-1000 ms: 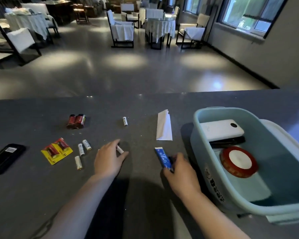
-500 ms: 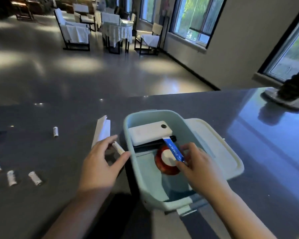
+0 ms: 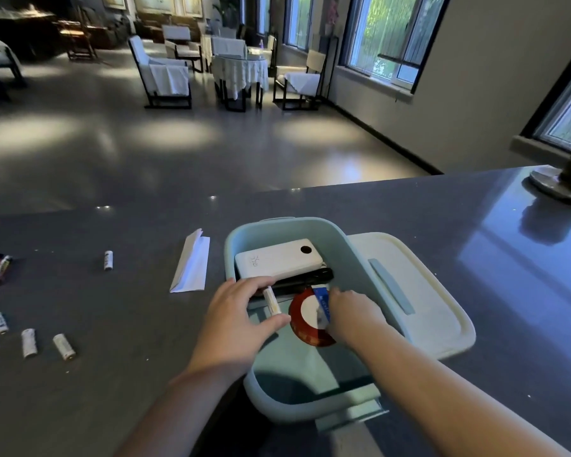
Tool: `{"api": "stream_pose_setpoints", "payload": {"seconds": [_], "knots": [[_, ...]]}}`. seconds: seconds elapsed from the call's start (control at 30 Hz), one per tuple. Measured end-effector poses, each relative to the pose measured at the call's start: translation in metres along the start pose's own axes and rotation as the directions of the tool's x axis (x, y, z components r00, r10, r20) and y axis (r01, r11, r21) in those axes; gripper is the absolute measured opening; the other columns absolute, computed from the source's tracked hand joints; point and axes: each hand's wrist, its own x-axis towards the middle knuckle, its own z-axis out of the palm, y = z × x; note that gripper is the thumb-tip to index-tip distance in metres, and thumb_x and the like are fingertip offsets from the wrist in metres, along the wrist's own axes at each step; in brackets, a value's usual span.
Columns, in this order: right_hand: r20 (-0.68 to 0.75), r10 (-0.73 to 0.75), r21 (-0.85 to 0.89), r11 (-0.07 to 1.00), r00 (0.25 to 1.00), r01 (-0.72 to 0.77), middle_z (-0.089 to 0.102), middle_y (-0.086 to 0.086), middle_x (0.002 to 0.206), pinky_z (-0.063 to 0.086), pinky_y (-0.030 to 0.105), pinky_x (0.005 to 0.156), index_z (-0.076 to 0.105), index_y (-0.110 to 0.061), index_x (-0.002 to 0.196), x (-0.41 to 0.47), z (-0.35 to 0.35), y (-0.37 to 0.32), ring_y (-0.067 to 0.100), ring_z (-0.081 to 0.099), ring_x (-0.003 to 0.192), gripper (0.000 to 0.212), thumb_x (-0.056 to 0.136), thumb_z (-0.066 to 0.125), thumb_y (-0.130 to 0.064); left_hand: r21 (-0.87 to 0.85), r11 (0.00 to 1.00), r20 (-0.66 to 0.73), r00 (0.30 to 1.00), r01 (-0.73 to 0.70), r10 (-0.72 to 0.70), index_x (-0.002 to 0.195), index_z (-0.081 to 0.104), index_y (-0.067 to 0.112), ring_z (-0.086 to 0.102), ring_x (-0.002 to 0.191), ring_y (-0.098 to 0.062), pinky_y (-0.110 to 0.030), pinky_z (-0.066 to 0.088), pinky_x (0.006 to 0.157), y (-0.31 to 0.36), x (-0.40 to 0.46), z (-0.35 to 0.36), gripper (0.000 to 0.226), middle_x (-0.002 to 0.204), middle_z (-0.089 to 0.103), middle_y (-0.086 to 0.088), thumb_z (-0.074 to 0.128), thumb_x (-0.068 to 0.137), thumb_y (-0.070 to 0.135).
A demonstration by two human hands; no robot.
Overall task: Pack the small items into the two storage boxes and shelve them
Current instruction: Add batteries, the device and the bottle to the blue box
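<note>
Fingers: left hand [image 3: 234,316] pinching one white battery [image 3: 272,301], right hand [image 3: 353,316] pinching one blue stick [image 3: 322,301], both over box interior | one teal storage box [image 3: 350,252] | one lid [image 3: 419,291] beside | five loose batteries [image 3: 64,346] on counter [image 3: 112,374]

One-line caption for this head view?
Both hands over the light-blue storage box: left hand holds a white battery, right hand a blue stick.
</note>
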Motion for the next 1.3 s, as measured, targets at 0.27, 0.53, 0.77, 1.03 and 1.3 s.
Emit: {"api": "stream_pose_setpoints", "payload": {"seconds": [0.27, 0.53, 0.77, 1.03, 1.3], "knots": [[-0.471, -0.048, 0.548, 0.767, 0.881, 0.335, 0.065, -0.009, 0.093, 0.052, 0.031, 0.072, 0.062, -0.027, 0.099, -0.030, -0.009, -0.011, 0.007, 0.061, 0.083, 0.015, 0.093, 0.055, -0.038, -0.049, 0.992, 0.052, 0.992, -0.115, 0.118, 0.105, 0.050, 0.051, 0.022, 0.108, 0.030, -0.020, 0.017, 0.105, 0.006, 0.001, -0.002, 0.062, 0.101, 0.061, 0.032, 0.086, 0.058, 0.032], [-0.140, -0.088, 0.939, 0.305, 0.986, 0.160, 0.066, 0.000, 0.058, 0.046, 0.027, 0.051, 0.068, -0.011, 0.083, -0.030, -0.010, -0.021, 0.015, 0.056, 0.052, 0.014, 0.079, 0.075, -0.022, -0.031, 0.979, 0.078, 0.976, -0.202, 0.204, 0.109, 0.047, 0.052, 0.007, 0.111, 0.033, -0.003, 0.006, 0.100, 0.001, 0.005, 0.000, 0.071, 0.102, 0.061, 0.034, 0.087, 0.053, 0.033], [-0.165, 0.026, 0.782, 0.613, 0.986, 0.115, 0.071, 0.003, 0.061, 0.057, 0.028, 0.053, 0.071, -0.016, 0.069, 0.001, -0.011, 0.002, 0.018, 0.066, 0.053, 0.008, 0.075, 0.072, -0.020, 0.038, 0.966, -0.005, 0.966, -0.257, 0.258, 0.118, 0.059, 0.032, 0.030, 0.106, 0.014, -0.019, 0.023, 0.104, -0.005, 0.004, 0.002, 0.053, 0.110, 0.045, 0.034, 0.069, 0.069, 0.052], [-0.172, -0.053, 0.302, 0.948, 0.984, 0.104, 0.070, 0.006, 0.092, 0.057, 0.034, 0.073, 0.070, -0.012, 0.094, 0.034, 0.001, -0.003, 0.024, 0.066, 0.082, 0.018, 0.082, 0.063, -0.023, -0.033, 0.957, 0.000, 0.958, -0.287, 0.288, 0.103, 0.067, 0.030, 0.029, 0.132, 0.004, -0.018, 0.018, 0.109, -0.032, -0.005, 0.007, 0.037, 0.125, 0.054, 0.021, 0.040, 0.082, 0.043], [-0.286, -0.039, 0.264, 0.957, 0.957, 0.118, 0.068, -0.002, 0.092, 0.058, 0.036, 0.072, 0.065, -0.022, 0.101, 0.021, -0.006, -0.001, 0.019, 0.065, 0.080, 0.018, 0.087, 0.058, -0.031, -0.095, 0.955, -0.046, 0.960, -0.281, 0.278, 0.110, 0.065, 0.030, 0.032, 0.134, 0.001, -0.026, 0.025, 0.110, -0.031, -0.012, -0.003, 0.034, 0.131, 0.052, 0.021, 0.046, 0.085, 0.041]]}}
